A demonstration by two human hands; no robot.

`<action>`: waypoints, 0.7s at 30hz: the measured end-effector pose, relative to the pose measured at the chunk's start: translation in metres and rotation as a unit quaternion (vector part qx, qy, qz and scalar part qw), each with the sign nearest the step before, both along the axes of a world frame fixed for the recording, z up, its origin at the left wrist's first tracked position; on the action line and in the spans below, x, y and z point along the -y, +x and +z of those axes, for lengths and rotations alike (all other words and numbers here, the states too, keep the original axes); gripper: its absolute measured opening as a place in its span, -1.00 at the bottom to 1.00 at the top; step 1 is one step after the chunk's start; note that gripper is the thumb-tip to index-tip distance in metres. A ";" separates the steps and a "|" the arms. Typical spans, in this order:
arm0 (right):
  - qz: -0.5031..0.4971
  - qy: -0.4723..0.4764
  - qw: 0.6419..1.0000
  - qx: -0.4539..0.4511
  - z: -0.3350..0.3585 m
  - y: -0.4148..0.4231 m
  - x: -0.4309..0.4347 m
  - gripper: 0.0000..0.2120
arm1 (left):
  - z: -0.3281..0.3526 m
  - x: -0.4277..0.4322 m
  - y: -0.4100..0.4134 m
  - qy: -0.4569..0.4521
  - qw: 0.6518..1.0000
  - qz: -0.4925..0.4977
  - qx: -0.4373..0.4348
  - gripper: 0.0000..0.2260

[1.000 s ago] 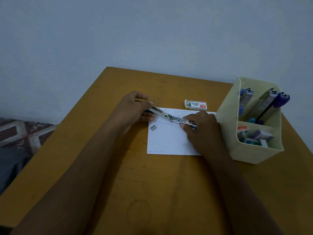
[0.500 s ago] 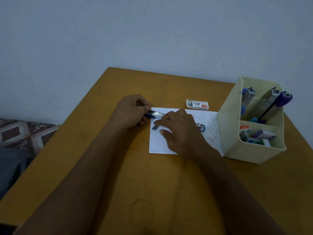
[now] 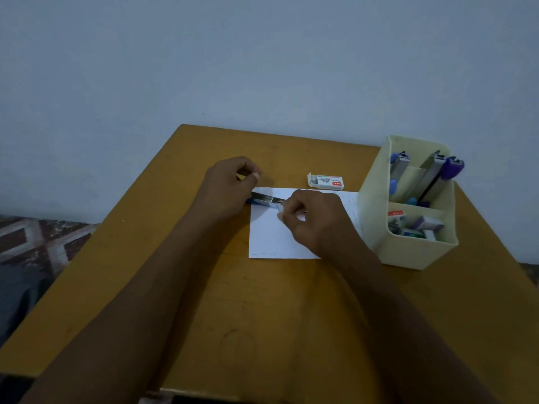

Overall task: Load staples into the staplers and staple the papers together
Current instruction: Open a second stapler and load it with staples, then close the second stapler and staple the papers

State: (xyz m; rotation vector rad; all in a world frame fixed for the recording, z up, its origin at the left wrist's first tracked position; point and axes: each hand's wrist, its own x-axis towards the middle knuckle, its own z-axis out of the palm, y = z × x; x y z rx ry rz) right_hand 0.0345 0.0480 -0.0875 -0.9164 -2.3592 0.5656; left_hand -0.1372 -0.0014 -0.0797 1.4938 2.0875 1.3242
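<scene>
Metal over blue, the stapler (image 3: 266, 199) lay across the eleven-o'clock corner of the paper (image 3: 269, 237). Our left hand (image 3: 229, 185) gripped its nine-o'clock end with curled fingers. Our right hand (image 3: 316, 221) pinched what looked like a small strip of staples (image 3: 279, 210) at its other end. The sheet's six-o'clock edge lay free, and bare wooden table (image 3: 262, 316) spread open towards six and nine. At one o'clock a staple box (image 3: 326, 181) sat just apart from the sheet. At three o'clock a cream organizer (image 3: 408, 252) crowded the paper's edge, with spare staplers (image 3: 400, 167) upright inside.
</scene>
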 end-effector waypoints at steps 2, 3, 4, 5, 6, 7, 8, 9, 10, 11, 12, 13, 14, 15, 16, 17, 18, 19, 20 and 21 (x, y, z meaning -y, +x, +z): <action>-0.015 0.003 0.999 -0.028 0.010 0.010 0.005 -0.88 | 0.004 0.001 0.007 0.016 1.000 -0.015 -0.015 -0.89; -0.018 0.007 0.999 -0.041 0.016 0.019 0.009 -0.89 | 0.008 0.001 0.013 0.025 0.999 -0.025 -0.023 -0.89; -0.020 0.004 0.998 -0.058 0.021 0.028 0.013 -0.89 | 0.011 0.002 0.018 0.033 0.999 -0.032 -0.027 -0.89; -0.023 0.001 0.997 -0.079 0.026 0.037 0.016 -0.88 | 0.016 0.003 0.024 0.041 0.998 -0.041 -0.028 -0.89; -0.029 0.003 0.994 -0.102 0.031 0.049 0.020 -0.84 | 0.021 0.003 0.033 0.049 0.997 -0.053 -0.028 -0.89; -0.037 0.006 0.992 -0.119 0.036 0.060 0.024 -0.81 | 0.026 0.005 0.042 0.057 0.996 -0.065 -0.027 -0.89; -0.046 0.009 0.990 -0.132 0.040 0.072 0.027 -0.80 | 0.031 0.006 0.052 0.066 0.995 -0.075 -0.026 -0.89; -0.053 0.013 0.989 -0.140 0.045 0.083 0.030 -0.81 | 0.036 0.007 0.062 0.075 0.993 -0.087 -0.023 -0.89; -0.061 0.016 0.987 -0.145 0.049 0.095 0.033 -0.82 | 0.042 0.008 0.073 0.084 0.991 -0.100 -0.018 -0.89; -0.073 0.017 0.987 -0.145 0.053 0.108 0.036 -0.83 | 0.047 0.009 0.085 0.090 0.989 -0.117 -0.014 -0.90; -0.090 0.016 0.986 -0.140 0.056 0.124 0.039 -0.84 | 0.052 0.009 0.101 0.094 0.986 -0.140 -0.014 -0.90; -0.104 0.015 0.986 -0.128 0.059 0.139 0.042 -0.84 | 0.057 0.010 0.114 0.097 0.982 -0.160 -0.018 -0.90; -0.117 0.015 0.986 -0.114 0.061 0.156 0.046 -0.84 | 0.061 0.011 0.129 0.102 0.978 -0.182 -0.023 -0.90; -0.132 0.018 0.986 -0.104 0.063 0.177 0.051 -0.84 | 0.065 0.011 0.147 0.106 0.972 -0.208 -0.028 -0.90; -0.146 0.019 0.985 -0.095 0.063 0.196 0.055 -0.86 | 0.068 0.012 0.162 0.107 0.967 -0.230 -0.029 -0.90; -0.165 0.016 0.982 -0.087 0.063 0.215 0.060 -0.87 | 0.070 0.012 0.177 0.106 0.962 -0.252 -0.027 -0.90; -0.190 0.011 0.978 -0.081 0.062 0.239 0.067 -0.86 | 0.072 0.012 0.197 0.103 0.954 -0.280 -0.026 -0.89; -0.208 0.002 0.976 -0.070 0.060 0.260 0.073 -0.85 | 0.074 0.013 0.214 0.104 0.947 -0.304 -0.030 -0.89; -0.224 -0.012 0.973 -0.055 0.058 0.279 0.079 -0.84 | 0.075 0.014 0.230 0.105 0.938 -0.327 -0.036 -0.88; -0.244 -0.031 0.969 -0.034 0.054 0.297 0.085 -0.84 | 0.074 0.014 0.247 0.105 0.930 -0.351 -0.041 -0.88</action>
